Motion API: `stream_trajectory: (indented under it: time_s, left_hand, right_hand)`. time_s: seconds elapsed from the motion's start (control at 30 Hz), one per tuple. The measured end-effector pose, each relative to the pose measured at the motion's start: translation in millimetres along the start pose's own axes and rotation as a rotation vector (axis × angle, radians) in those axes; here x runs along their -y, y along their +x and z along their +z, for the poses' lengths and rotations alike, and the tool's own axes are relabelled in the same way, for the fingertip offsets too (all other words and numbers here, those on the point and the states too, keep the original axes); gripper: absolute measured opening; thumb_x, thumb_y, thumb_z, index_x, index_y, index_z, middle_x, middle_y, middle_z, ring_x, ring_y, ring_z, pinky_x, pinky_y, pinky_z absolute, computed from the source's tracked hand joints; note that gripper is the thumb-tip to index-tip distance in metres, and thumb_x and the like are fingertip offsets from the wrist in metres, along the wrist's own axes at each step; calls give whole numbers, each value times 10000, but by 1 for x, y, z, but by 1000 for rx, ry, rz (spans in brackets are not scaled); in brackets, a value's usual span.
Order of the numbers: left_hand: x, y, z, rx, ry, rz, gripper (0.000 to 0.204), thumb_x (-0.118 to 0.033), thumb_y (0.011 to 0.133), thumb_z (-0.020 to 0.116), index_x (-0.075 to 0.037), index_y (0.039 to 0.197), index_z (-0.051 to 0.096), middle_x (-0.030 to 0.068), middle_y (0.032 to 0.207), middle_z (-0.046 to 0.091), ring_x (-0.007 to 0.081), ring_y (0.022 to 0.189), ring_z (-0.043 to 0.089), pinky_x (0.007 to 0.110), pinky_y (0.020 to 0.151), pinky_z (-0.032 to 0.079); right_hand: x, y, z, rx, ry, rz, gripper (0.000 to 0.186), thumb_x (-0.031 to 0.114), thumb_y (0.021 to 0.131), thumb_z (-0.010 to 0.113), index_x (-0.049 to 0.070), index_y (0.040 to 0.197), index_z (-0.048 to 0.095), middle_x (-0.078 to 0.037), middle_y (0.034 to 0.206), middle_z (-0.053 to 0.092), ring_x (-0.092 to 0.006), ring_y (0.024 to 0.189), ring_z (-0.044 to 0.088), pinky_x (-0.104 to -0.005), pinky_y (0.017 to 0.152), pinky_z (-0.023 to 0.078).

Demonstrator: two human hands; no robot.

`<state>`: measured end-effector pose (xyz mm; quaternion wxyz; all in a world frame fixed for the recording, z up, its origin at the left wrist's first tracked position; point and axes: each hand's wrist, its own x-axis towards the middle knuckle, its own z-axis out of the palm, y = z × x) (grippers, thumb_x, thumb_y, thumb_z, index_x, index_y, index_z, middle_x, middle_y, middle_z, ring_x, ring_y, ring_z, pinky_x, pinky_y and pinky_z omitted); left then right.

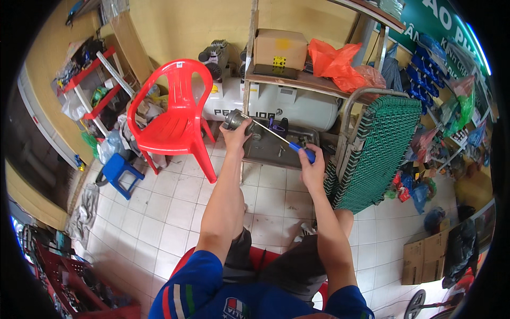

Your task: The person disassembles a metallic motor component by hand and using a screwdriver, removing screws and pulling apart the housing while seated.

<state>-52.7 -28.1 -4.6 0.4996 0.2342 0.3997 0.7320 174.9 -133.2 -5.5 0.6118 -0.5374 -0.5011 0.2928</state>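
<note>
My left hand [235, 138] is closed around a dull grey, rounded metal part [232, 120], holding it up over the near left edge of a dark metal tray [263, 154]. In my right hand [313, 169] is a screwdriver [304, 153], gripped by its blue handle. Its long shaft slants up to the left, and the tip reaches the metal part near my left fingers. Whether the tip sits in a screw is too small to tell. Small metal pieces lie in the tray, with a purple and dark object [276, 126] toward its back.
A red plastic chair [178, 125] stands to the left, near a small blue stool [122, 173]. Behind the tray lies a white tank [313, 111] below a shelf [313, 85] with a cardboard box [279, 49]. On the right a green woven folding bed [380, 151] leans upright.
</note>
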Motion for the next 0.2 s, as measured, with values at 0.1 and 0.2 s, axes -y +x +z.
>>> stream_trajectory:
  time_s: [0.1, 0.2]
  left_hand:
    - [-16, -13, 14, 88, 102, 29, 813, -87, 716, 875, -98, 1270, 279, 135, 1183, 552, 227, 1022, 626, 406, 732, 591]
    - [-18, -18, 17, 145, 72, 85, 841, -90, 722, 881, -126, 1316, 287, 121, 1209, 554, 233, 1071, 616, 423, 808, 585]
  right_hand:
    - [-3, 16, -21, 121, 198, 473, 448, 476, 939, 646, 55, 1079, 582, 9, 589, 450, -82, 401, 381, -269, 301, 321]
    - [-6, 34, -39, 268, 174, 519, 500, 511, 926, 646, 56, 1115, 563, 19, 580, 445, -80, 388, 377, -263, 307, 342]
